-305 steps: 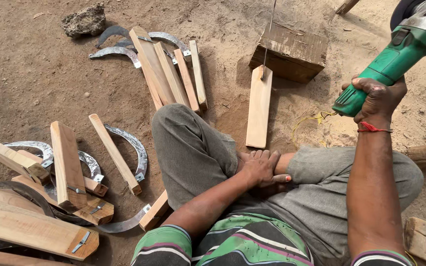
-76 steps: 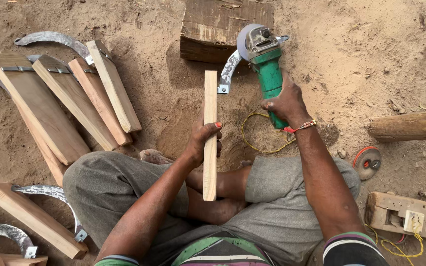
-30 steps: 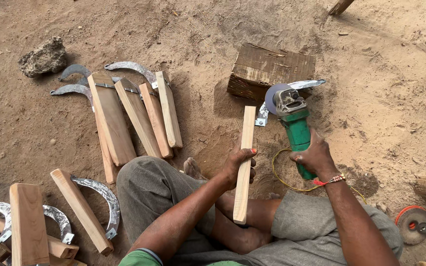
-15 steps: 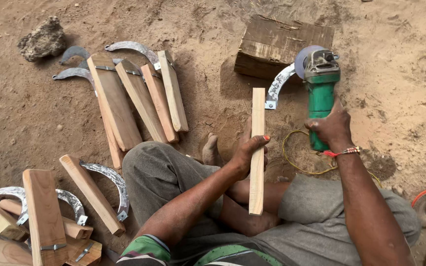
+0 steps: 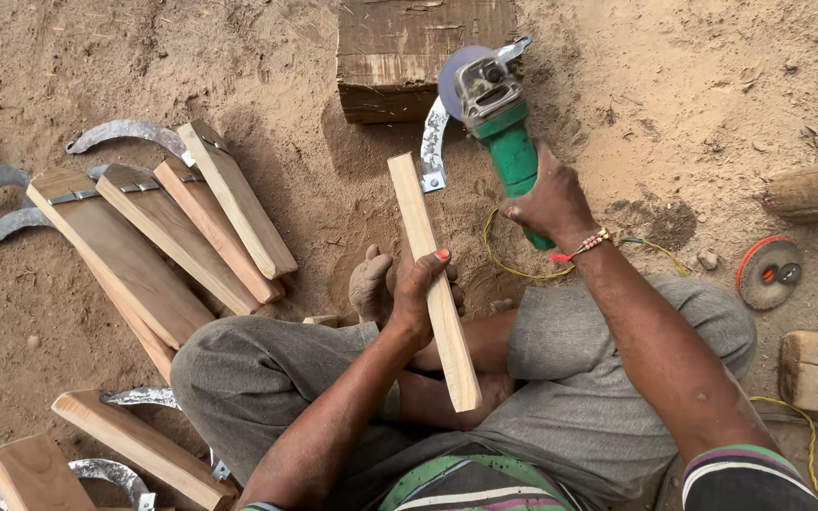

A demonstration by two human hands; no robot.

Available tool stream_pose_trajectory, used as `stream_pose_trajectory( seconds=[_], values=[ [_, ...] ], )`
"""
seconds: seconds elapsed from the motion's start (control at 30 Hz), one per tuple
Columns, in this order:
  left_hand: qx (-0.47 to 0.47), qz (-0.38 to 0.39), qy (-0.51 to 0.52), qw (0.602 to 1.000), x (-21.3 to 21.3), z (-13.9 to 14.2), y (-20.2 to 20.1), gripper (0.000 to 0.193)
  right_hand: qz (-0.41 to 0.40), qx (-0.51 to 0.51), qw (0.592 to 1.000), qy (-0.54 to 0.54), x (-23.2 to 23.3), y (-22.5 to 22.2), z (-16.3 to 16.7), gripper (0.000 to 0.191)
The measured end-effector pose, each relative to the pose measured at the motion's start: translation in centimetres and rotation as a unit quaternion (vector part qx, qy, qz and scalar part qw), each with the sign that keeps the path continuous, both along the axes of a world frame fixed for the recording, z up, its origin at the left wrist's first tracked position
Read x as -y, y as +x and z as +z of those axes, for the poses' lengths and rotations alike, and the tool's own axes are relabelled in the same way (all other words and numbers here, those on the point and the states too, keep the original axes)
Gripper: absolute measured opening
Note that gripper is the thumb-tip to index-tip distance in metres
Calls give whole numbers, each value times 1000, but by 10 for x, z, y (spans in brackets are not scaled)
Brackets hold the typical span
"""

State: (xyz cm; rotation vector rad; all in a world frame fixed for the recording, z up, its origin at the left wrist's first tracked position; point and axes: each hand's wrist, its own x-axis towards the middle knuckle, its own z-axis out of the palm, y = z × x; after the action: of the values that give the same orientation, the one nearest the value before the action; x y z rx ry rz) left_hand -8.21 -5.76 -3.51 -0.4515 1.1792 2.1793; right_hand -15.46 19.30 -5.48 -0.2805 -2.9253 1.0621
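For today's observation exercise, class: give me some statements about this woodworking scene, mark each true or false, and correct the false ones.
1. The right hand holds a green angle grinder. True.
2. The left hand is empty. False: it grips a pale wooden handle with a curved blade.
3. The person works at a table. False: the person sits on sandy ground with legs folded.
4. Finished sickles lie in a row to the person's left. True.
5. A wooden block sits beyond the grinder. True.
6. A red-rimmed disc is stacked on the block. False: it lies on the ground to the right.
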Motion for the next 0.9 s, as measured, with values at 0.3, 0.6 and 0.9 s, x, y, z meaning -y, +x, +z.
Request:
stream_pose_trajectory(
  seconds=[0.3,0.6,0.9],
  values=[
    [-8,2,-11,1000,-5,-9,3,63,-38,55,997,-26,-1,0,1,73],
    [-76,-3,-74,994,-2,-15,4,96,-27,84,996,3,4,-12,9,68],
    [-424,-1,-311,851,20,-24,1,122,-109,140,984,-12,-5,-41,46,82]
  ],
)
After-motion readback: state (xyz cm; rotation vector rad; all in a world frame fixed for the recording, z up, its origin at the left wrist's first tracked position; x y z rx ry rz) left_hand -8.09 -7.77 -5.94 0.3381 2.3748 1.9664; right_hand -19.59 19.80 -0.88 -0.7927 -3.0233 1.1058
